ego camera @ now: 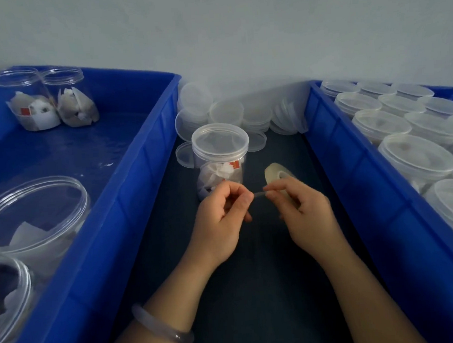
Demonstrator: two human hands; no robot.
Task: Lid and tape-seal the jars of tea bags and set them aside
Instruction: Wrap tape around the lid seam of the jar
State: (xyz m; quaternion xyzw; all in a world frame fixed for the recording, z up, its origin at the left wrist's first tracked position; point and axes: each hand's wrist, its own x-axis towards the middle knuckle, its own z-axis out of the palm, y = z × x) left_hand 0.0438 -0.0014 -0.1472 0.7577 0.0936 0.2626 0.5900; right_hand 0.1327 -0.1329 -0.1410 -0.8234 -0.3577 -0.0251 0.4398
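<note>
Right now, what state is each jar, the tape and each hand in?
Centre jar: upright, lidded, tea bags inside.
Left-bin jars: unlidded, tea bags inside.
Right-bin jars: lidded.
Tape roll: held by right hand, strip pulled out.
Left hand: pinches the strip end.
Loose lids: piled behind centre jar.

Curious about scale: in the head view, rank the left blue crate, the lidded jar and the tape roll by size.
1. left blue crate
2. lidded jar
3. tape roll
Jar and roll sit about equally near, so that order seems safe.

Translucent pale bangle (161, 326), left wrist
</note>
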